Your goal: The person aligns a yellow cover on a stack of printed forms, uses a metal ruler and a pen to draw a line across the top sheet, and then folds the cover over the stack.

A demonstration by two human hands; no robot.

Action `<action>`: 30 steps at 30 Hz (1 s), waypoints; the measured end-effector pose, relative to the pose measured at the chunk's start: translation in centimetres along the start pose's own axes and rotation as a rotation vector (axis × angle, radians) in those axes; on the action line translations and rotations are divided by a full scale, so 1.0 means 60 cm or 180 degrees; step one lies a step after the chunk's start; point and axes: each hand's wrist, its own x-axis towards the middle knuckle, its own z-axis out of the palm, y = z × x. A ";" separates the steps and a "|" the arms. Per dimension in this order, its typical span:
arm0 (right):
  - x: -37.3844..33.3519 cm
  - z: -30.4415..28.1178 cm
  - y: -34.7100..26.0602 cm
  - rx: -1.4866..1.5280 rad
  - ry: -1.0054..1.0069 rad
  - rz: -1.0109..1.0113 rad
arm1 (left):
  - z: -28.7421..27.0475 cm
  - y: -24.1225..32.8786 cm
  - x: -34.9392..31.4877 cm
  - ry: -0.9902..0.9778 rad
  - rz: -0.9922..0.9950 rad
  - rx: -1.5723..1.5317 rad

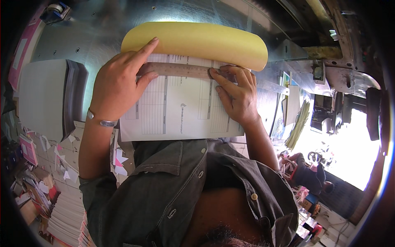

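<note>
Ruler: a long metal ruler (177, 69) lies flat, its long side going left to right, across the top of the white sheets.
Left hand: the left hand (117, 84) presses down on the ruler's left end, fingers spread flat, one finger stretched up onto the yellow sheet (197, 41).
Right hand: the right hand (236, 94) presses on the ruler's right part, fingers bent with the tips on it, not wrapped around anything.
Papers: a stack of white printed sheets (181, 111) lies under both hands. The yellow sheet curls up just past the fingertips.
Table: a shiny grey metal table (98, 33) is under it all.
Nearby: a thick white paper pile (41, 96) sits left of the left hand. Paper scraps (66, 164) lie below that wrist.
Room: bright daylight shows far right of the right hand.
</note>
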 end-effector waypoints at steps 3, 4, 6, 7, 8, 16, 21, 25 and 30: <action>-0.002 0.000 0.002 0.0006 0.0011 -0.0003 | 0.001 0.001 0.001 0.0003 0.0008 -0.0013; -0.002 0.000 0.002 0.0013 0.0009 0.0005 | 0.001 0.001 0.001 0.0012 0.0016 -0.0034; -0.002 -0.001 0.001 0.0015 0.0006 -0.0004 | 0.001 0.003 -0.001 0.0036 0.0007 -0.0015; -0.003 -0.001 0.000 0.0015 -0.0002 -0.0007 | 0.001 0.004 -0.003 0.0056 0.0000 -0.0002; -0.003 -0.001 0.000 0.0009 -0.0002 -0.0009 | 0.001 0.004 -0.003 0.0061 0.0002 -0.0006; -0.001 0.004 -0.007 0.0038 0.0024 -0.0019 | -0.001 0.000 -0.009 0.0106 0.0033 -0.0004; -0.010 -0.002 -0.002 0.0145 0.0228 0.0035 | -0.008 0.013 0.003 0.0042 0.0015 -0.0262; -0.017 0.015 0.001 0.0339 0.0519 0.0016 | 0.002 -0.002 0.000 0.0040 -0.0025 -0.0199; -0.015 0.021 0.006 0.0338 0.0731 -0.0085 | -0.013 0.007 0.007 -0.0153 -0.0139 0.0048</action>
